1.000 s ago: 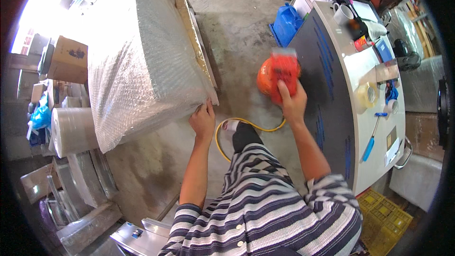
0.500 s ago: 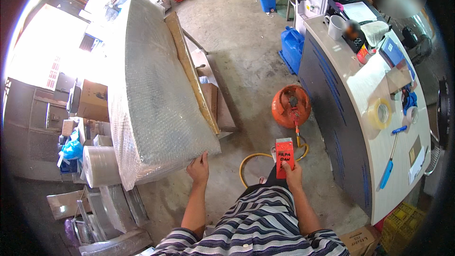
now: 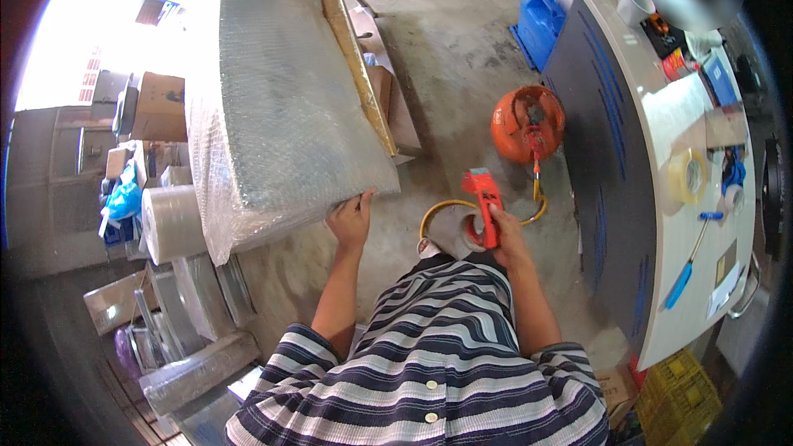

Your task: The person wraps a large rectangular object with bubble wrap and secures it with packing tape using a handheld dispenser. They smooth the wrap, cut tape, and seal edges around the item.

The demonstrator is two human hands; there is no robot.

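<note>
My right hand (image 3: 510,237) is closed round a red tape gun (image 3: 484,190). A wide tape roll (image 3: 453,230) on its red hub shows beside my fingers, in front of my striped shirt. With my left hand (image 3: 351,219) I pinch the near edge of a sheet of bubble wrap (image 3: 289,107). This clear wrap covers a large, long slab-shaped piece that slants away from me on the left. Along the right side of the piece a bare tan edge (image 3: 355,58) shows. What lies under the wrap is hidden.
An orange gas cylinder (image 3: 505,128) with a yellow hose (image 3: 541,208) stands on the floor ahead. To the right, a curved desk (image 3: 661,314) holds a clear tape roll (image 3: 687,175) and a blue-handled tool (image 3: 680,285). A large wrap roll (image 3: 169,223) sits at left.
My view has tipped, so the surroundings sit higher in the picture. The tape gun has turned in my right hand, bringing its roll into sight. My left hand stays at the wrap's edge.
</note>
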